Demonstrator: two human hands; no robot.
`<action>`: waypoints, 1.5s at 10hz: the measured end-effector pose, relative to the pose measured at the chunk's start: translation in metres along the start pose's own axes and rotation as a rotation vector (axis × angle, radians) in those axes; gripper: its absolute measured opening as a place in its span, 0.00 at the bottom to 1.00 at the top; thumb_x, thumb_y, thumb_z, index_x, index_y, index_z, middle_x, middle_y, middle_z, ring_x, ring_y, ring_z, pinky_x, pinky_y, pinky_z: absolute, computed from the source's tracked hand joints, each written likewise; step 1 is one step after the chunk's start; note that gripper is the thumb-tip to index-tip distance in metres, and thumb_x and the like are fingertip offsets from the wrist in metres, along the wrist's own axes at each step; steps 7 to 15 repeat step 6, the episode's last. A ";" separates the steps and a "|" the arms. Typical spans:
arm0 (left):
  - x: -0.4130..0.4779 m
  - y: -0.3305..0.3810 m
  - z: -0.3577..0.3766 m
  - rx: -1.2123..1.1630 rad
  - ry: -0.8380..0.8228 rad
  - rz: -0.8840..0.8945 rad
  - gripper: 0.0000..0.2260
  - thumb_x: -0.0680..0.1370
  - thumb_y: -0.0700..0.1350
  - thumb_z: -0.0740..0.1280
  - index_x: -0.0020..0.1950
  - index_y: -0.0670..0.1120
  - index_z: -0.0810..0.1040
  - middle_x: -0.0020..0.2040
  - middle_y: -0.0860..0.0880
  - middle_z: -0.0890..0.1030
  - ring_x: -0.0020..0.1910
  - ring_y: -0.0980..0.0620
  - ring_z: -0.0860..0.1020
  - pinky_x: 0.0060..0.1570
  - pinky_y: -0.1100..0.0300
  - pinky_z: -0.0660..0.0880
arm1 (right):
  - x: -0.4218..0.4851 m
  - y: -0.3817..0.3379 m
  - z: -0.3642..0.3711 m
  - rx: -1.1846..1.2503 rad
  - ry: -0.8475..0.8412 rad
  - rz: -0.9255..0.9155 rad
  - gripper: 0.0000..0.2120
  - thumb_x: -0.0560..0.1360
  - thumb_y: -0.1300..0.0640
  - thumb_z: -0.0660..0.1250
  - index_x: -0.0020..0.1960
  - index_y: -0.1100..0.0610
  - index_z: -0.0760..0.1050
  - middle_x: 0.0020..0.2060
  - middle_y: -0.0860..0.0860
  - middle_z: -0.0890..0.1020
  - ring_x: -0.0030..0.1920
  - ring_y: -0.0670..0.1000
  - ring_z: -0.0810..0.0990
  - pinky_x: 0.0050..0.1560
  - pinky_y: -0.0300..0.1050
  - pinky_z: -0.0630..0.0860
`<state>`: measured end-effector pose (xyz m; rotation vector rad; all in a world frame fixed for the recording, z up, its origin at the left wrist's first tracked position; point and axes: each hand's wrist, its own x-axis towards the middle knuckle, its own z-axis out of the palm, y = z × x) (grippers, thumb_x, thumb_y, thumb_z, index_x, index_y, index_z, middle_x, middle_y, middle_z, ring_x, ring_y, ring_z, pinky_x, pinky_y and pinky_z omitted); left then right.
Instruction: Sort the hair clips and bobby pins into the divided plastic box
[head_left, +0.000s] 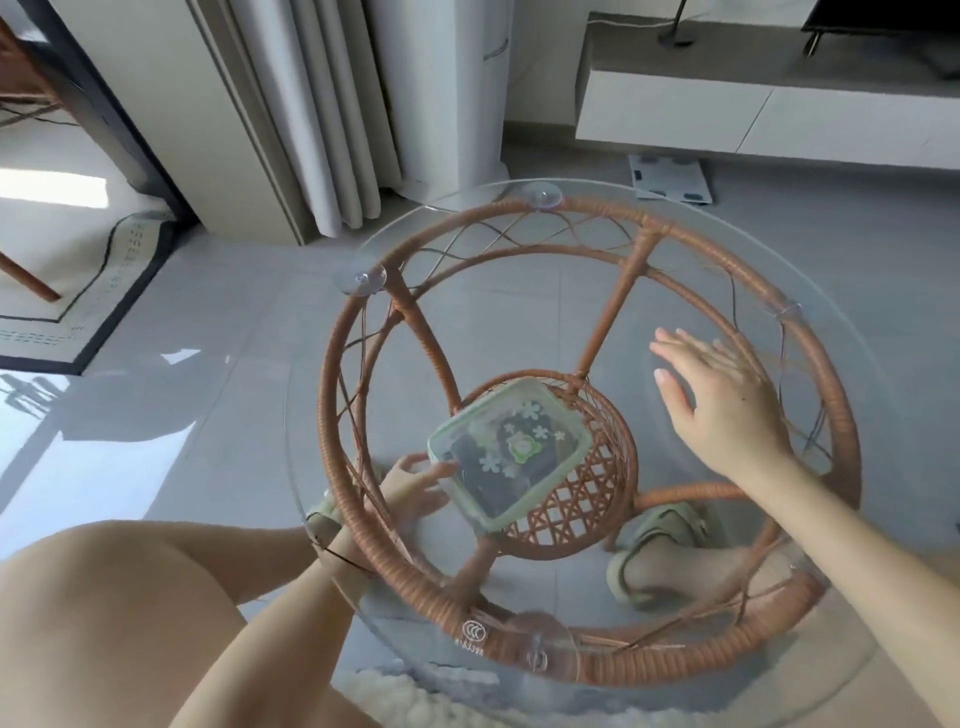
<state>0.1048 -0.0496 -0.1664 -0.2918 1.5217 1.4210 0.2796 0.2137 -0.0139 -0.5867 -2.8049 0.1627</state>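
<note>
A square plastic box (509, 452) with a clear lid, pale green rim and flower prints sits tilted on the small woven lower shelf (582, 499) of a rattan table, beneath the round glass top (519, 322). Dark contents show through the lid, too dim to tell apart. My left hand (410, 483) reaches in under the glass and grips the box's left corner. Above the glass, to the right of the box, my right hand (722, 400) hovers flat with its fingers spread and nothing in it.
The rattan ring frame (358, 332) and its spokes surround the shelf, with clear suction cups (361, 275) under the glass. My feet in pale green sandals (660, 530) rest below the table. A bathroom scale (670, 176), curtains and a low white cabinet stand beyond.
</note>
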 end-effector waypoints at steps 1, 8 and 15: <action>0.022 -0.012 0.031 -0.009 -0.027 0.031 0.18 0.70 0.42 0.74 0.53 0.48 0.69 0.50 0.41 0.80 0.46 0.44 0.80 0.47 0.55 0.80 | 0.001 0.003 0.002 0.000 0.020 -0.014 0.21 0.77 0.51 0.51 0.62 0.60 0.74 0.63 0.55 0.77 0.65 0.55 0.74 0.67 0.52 0.64; 0.040 -0.011 0.052 0.036 0.100 0.186 0.18 0.72 0.34 0.68 0.57 0.50 0.72 0.48 0.47 0.81 0.46 0.47 0.80 0.50 0.57 0.77 | 0.001 0.005 0.003 0.014 0.026 -0.008 0.20 0.77 0.52 0.52 0.62 0.59 0.74 0.63 0.55 0.77 0.65 0.54 0.73 0.68 0.49 0.63; 0.040 -0.011 0.052 0.036 0.100 0.186 0.18 0.72 0.34 0.68 0.57 0.50 0.72 0.48 0.47 0.81 0.46 0.47 0.80 0.50 0.57 0.77 | 0.001 0.005 0.003 0.014 0.026 -0.008 0.20 0.77 0.52 0.52 0.62 0.59 0.74 0.63 0.55 0.77 0.65 0.54 0.73 0.68 0.49 0.63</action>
